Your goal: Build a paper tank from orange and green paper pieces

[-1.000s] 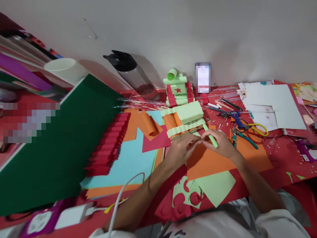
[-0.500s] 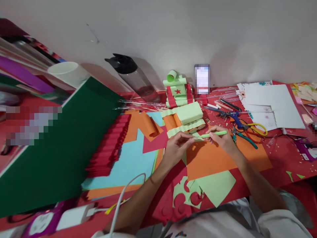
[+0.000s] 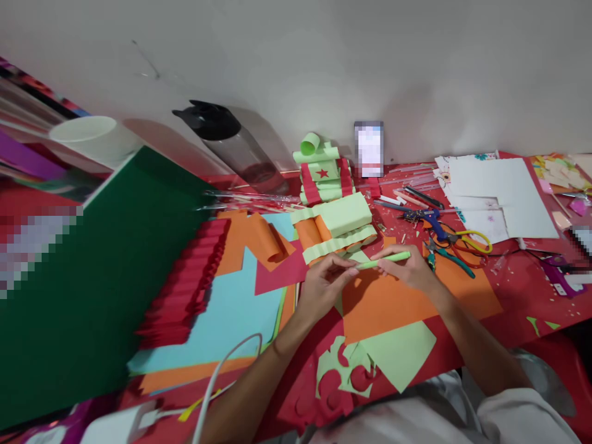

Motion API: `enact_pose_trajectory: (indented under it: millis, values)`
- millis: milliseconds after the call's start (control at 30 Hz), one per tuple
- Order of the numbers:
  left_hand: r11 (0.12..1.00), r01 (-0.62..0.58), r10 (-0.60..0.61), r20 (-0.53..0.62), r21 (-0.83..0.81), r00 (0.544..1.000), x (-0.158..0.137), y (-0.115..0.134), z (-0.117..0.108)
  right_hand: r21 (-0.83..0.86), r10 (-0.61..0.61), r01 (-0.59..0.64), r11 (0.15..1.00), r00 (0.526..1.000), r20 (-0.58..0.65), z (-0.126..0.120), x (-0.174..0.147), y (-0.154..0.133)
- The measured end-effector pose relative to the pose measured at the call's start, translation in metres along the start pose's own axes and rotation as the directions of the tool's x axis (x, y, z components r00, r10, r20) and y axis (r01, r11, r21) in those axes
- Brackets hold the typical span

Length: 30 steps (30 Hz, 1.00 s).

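Observation:
A thin light-green paper roll (image 3: 398,256) lies nearly level between my hands, above a large orange sheet (image 3: 407,302). My left hand (image 3: 324,285) pinches its left end between thumb and fingers. Around its middle and right part are the fingers of my right hand (image 3: 413,272), the tip sticking out past them. Just behind sits a pale-green and orange paper model (image 3: 346,214) with tube rows along its sides. Farther back stands a green paper piece with red bands and a red star (image 3: 322,174).
Wire cutters (image 3: 453,259), yellow-handled scissors (image 3: 476,239) and a blue glue gun (image 3: 432,219) lie to the right. A tilted bottle (image 3: 245,157) and phone (image 3: 369,148) are at the wall. A green board (image 3: 106,271) rises at left; cut green scraps (image 3: 345,370) lie in front.
My right hand has shifted left along the roll, closer to my left hand. Less of the roll sticks out to the right. The view has turned slightly right.

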<state>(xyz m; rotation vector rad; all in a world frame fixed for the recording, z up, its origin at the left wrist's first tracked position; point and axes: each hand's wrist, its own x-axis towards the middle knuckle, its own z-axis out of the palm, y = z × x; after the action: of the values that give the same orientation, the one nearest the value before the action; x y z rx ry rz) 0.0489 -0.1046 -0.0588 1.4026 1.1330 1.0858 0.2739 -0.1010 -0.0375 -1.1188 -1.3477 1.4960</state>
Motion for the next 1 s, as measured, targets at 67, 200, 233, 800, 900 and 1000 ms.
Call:
enact_pose_trajectory:
  millis: [67,200,233,800,900,1000]
  values:
    - [1.0,0.011,-0.011,-0.009,0.002,1.0,-0.001,0.0,0.001,0.025,0.016,-0.016,1.0,1.0,0.01,0.002,0.0,0.0]
    - [0.999,0.025,-0.026,-0.032,-0.04,0.999,-0.002,0.0,0.001,0.059,0.019,-0.019,0.998,1.0,0.011,0.006,0.001,0.002]
    - [0.998,0.024,-0.027,-0.038,-0.054,0.999,-0.002,-0.001,0.001,0.063,0.013,-0.014,0.998,1.0,0.012,0.007,0.001,0.003]
    - [0.591,-0.346,0.083,0.371,0.729,0.925,0.004,-0.012,-0.018,-0.693,-0.416,0.295,0.658,0.909,-0.008,-0.019,0.002,-0.006]
    - [0.51,-0.383,0.033,0.427,0.77,0.904,0.002,-0.013,-0.016,-0.886,-0.328,0.187,0.424,0.944,0.042,-0.027,0.004,0.004]
    - [0.489,-0.374,-0.008,0.432,0.788,0.902,0.003,-0.011,-0.012,-0.944,-0.214,0.143,0.297,0.974,0.08,-0.031,0.005,0.009]
